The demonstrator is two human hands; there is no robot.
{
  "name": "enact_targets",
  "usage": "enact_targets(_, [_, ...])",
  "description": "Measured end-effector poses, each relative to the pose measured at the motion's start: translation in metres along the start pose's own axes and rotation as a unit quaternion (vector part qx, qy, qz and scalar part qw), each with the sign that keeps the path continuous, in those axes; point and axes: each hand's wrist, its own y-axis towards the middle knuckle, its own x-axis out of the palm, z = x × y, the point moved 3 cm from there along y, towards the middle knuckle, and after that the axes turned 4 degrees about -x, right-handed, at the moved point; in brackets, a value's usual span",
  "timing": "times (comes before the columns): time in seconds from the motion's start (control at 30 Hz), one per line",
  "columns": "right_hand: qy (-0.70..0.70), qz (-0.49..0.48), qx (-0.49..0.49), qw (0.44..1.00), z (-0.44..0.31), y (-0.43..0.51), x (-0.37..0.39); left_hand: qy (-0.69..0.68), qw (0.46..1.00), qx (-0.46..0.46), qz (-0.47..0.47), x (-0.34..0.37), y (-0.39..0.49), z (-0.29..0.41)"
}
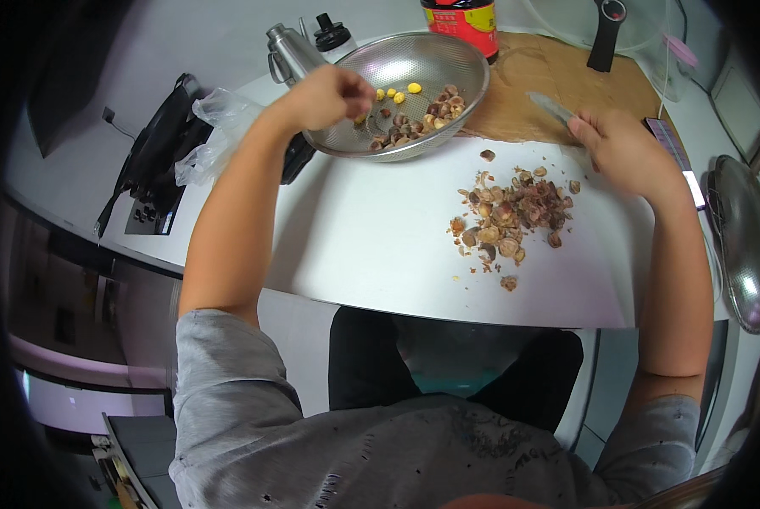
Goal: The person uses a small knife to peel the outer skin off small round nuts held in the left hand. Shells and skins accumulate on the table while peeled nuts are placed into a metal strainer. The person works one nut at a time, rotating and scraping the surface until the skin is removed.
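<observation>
My left hand (329,98) hangs over the left rim of a perforated stainless-steel colander (386,60). Its fingers are bent and blurred, so whether something is between them cannot be told. Inside the colander, several yellow peeled kernels (399,97) lie apart from a heap of brown unpeeled nuts (412,130), which look like chestnuts. My right hand (622,149) grips a small knife (548,107) by its handle, the blade pointing to the upper left. Below the blade, a pile of brown shells and peel (513,210) is spread over the white tabletop (367,235).
Behind the colander stand a steel flask (294,51), a black-capped bottle (332,35) and a red jar (463,25). Cardboard (526,70) covers the back right, near a phone (676,153) and a metal lid (742,245). A plastic bag (211,137) and black bag (160,140) lie left.
</observation>
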Motion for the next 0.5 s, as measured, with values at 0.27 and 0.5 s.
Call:
enact_targets(0.27, [0.261, 0.081, -0.12, 0.954, -0.035, -0.012, -0.003, -0.654, 0.693, 0.274, -0.133, 0.047, -0.042, 0.081])
enact_targets(0.5, [0.252, 0.116, -0.091, 0.956, -0.031, -0.014, -0.007, -0.695, 0.661, 0.245, -0.14, 0.082, -0.039, 0.101])
